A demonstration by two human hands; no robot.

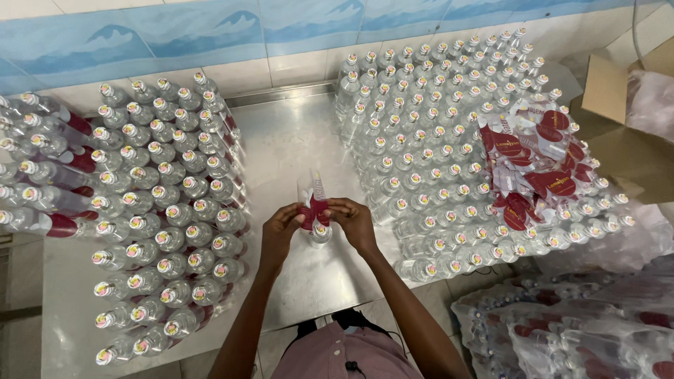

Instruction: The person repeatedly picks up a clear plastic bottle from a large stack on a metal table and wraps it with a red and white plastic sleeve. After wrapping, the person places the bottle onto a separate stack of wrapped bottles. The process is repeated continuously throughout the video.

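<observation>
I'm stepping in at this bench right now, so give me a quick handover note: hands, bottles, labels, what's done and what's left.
Left hand and right hand both grip one clear bottle over the steel table, pressing a red label around it.
Loose label pile lies on top of the right block of bottles, which shows no labels.
Left block of bottles shows red labels on its sides; more labelled ones lie at far left.
Bagged bottle packs sit lower right.

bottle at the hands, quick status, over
Left hand and right hand both pinching red label sleeve over clear bottle. Bottle upright on steel table. Nothing blocking.
</observation>
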